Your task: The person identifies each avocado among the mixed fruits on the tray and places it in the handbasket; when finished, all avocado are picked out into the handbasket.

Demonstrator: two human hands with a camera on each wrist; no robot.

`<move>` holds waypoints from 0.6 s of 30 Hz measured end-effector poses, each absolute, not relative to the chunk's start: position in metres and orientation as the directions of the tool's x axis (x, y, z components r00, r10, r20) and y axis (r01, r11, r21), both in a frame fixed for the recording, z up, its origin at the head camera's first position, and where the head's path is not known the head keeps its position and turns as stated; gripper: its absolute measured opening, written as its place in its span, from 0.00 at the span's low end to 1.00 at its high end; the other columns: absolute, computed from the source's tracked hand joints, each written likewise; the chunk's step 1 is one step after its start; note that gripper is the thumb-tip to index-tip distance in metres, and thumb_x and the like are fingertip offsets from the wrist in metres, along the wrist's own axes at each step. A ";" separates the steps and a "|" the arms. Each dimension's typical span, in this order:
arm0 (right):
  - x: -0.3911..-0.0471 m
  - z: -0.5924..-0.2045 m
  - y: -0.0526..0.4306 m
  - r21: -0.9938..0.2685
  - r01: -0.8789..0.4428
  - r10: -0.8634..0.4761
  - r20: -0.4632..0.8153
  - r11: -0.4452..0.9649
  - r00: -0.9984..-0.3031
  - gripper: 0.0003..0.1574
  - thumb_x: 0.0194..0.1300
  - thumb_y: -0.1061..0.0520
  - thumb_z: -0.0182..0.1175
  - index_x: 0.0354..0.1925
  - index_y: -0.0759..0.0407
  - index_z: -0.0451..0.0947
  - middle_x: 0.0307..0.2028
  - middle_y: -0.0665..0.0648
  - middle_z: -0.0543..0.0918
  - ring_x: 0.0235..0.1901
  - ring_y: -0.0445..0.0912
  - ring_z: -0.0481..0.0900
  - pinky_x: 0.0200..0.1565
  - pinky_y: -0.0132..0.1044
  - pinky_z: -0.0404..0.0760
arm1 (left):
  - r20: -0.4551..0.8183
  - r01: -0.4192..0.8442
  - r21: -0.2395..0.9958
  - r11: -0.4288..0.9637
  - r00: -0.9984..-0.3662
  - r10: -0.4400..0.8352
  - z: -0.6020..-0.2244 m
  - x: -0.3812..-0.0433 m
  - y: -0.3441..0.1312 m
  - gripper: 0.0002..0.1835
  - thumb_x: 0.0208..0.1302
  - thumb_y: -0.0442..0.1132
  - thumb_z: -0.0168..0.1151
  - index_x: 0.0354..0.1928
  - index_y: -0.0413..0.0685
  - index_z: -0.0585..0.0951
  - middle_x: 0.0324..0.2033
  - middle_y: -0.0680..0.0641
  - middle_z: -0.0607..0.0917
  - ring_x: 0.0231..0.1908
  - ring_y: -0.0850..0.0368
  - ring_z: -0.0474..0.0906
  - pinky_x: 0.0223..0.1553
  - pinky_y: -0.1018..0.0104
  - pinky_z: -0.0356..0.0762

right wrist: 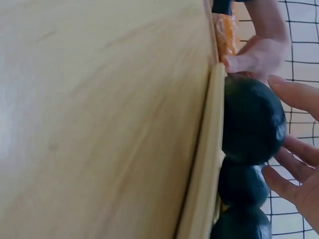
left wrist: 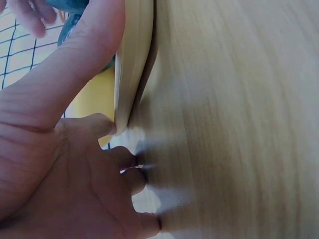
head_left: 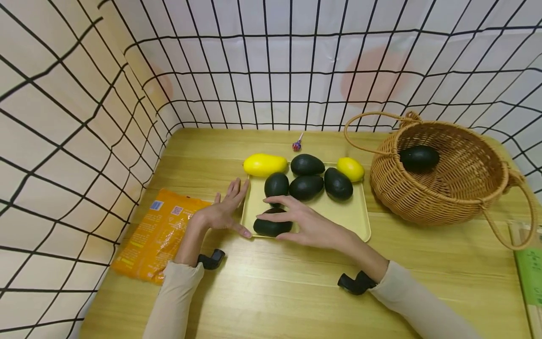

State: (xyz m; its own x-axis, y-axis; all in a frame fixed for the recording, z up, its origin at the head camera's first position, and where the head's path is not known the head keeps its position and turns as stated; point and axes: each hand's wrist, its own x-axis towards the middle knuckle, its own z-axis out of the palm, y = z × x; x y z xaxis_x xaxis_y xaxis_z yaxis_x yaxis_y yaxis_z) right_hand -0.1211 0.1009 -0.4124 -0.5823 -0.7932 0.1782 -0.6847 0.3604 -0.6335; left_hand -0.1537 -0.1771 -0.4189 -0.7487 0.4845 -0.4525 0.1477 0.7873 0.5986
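Observation:
A pale yellow tray (head_left: 334, 216) holds several dark green avocados, one of them (head_left: 273, 225) at its front left corner. My right hand (head_left: 311, 223) hovers over this avocado, thumb and fingers spread around it; in the right wrist view the fingertips are close beside the avocado (right wrist: 253, 119). With fingers spread, my left hand (head_left: 222, 212) rests at the tray's left edge, thumb at the front corner. The left wrist view shows the thumb and index finger of the left hand (left wrist: 65, 149) along the tray rim (left wrist: 132, 59).
A wicker basket (head_left: 436, 202) with one avocado (head_left: 419, 158) inside stands right. Yellow fruits, one long (head_left: 265, 165) and one smaller (head_left: 350, 168), lie at the tray's back. An orange packet (head_left: 156, 235) lies left, a lollipop (head_left: 297, 144) behind. Black wire mesh (head_left: 275, 73) surrounds the table.

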 end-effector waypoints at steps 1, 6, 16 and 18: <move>-0.121 -0.414 0.100 -0.622 -0.694 -0.799 0.175 0.363 -0.576 0.35 0.65 0.57 0.72 0.69 0.44 0.78 0.75 0.61 0.68 0.75 0.58 0.66 0.73 0.61 0.69 | -0.451 0.148 0.600 0.786 -0.749 0.485 -0.419 -0.154 -0.177 0.78 0.51 0.55 0.81 0.82 0.49 0.26 0.79 0.37 0.18 0.80 0.40 0.13 0.75 0.28 0.17; -0.122 -0.420 0.097 -0.574 -0.734 -0.819 0.178 0.363 -0.545 0.33 0.63 0.61 0.73 0.65 0.47 0.81 0.71 0.62 0.73 0.72 0.59 0.70 0.72 0.62 0.70 | -0.451 0.154 0.594 0.790 -0.749 0.485 -0.420 -0.154 -0.177 0.78 0.50 0.55 0.82 0.82 0.50 0.26 0.79 0.38 0.18 0.80 0.41 0.13 0.75 0.29 0.17; -0.123 -0.420 0.098 -0.558 -0.734 -0.819 0.160 0.386 -0.552 0.32 0.64 0.59 0.73 0.65 0.44 0.82 0.70 0.59 0.75 0.70 0.56 0.72 0.71 0.57 0.72 | -0.452 0.147 0.593 0.792 -0.753 0.478 -0.421 -0.154 -0.178 0.78 0.51 0.55 0.82 0.82 0.49 0.26 0.79 0.38 0.18 0.80 0.41 0.13 0.76 0.29 0.18; -0.123 -0.420 0.098 -0.549 -0.739 -0.819 0.160 0.391 -0.551 0.31 0.64 0.58 0.73 0.65 0.44 0.82 0.70 0.59 0.75 0.70 0.55 0.73 0.71 0.56 0.73 | -0.451 0.147 0.593 0.792 -0.754 0.478 -0.422 -0.154 -0.177 0.78 0.51 0.55 0.82 0.82 0.49 0.26 0.79 0.38 0.18 0.80 0.41 0.14 0.76 0.29 0.18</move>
State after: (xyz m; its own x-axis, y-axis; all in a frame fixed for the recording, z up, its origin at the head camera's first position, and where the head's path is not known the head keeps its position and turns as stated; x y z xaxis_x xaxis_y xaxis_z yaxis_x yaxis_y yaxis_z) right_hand -0.1234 0.0983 -0.4199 -0.5515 -0.8188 0.1596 -0.7388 0.3906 -0.5492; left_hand -0.1541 -0.1775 -0.4215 -0.7536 0.4779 -0.4514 0.1468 0.7916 0.5931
